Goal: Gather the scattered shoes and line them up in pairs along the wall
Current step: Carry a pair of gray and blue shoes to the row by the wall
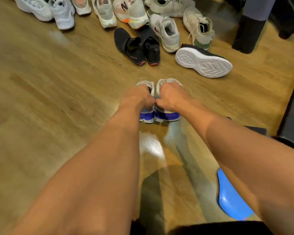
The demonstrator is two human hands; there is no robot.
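Two grey sneakers with blue-and-white heels stand side by side on the wooden floor, heels toward me. My left hand (139,97) grips the collar of the left sneaker (147,117). My right hand (170,96) grips the collar of the right sneaker (168,116). Both hands hide most of the uppers. Beyond them lie scattered shoes: a black pair (137,46), a black shoe tipped on its side showing its white sole (203,62), a white sneaker (166,33), a cream sneaker (199,26), and several pale sneakers (131,12) along the top.
A dark furniture leg (248,33) stands at the top right near the shoes. A dark edge (290,106) runs down the right side. A blue object (231,197) lies on the floor at the lower right. Bare wooden floor (49,99) spreads to the left.
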